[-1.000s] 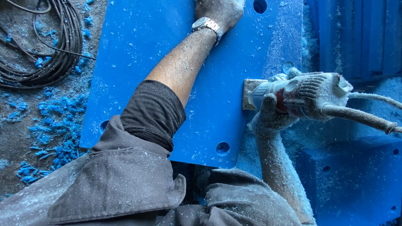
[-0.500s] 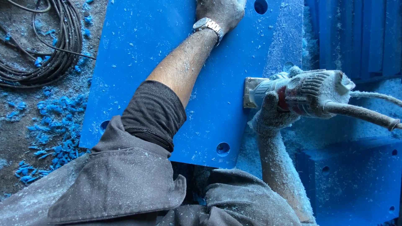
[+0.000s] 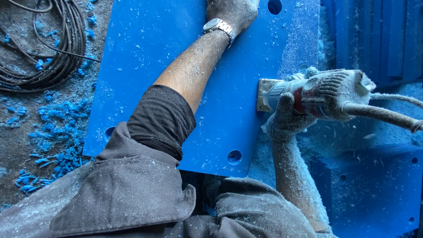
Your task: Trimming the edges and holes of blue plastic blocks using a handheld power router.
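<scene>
head view: little has moved since a second ago, your trimmer point(image 3: 317, 94) has crept slightly along the right edge of the blue panel point(image 3: 176, 57). your right hand point(image 3: 286, 119) is wrapped closed around the dusty tool. your left hand point(image 3: 231, 13) presses on the panel's top, fingers cut off, grip unclear. cable coil point(image 3: 53, 48) lies left
</scene>
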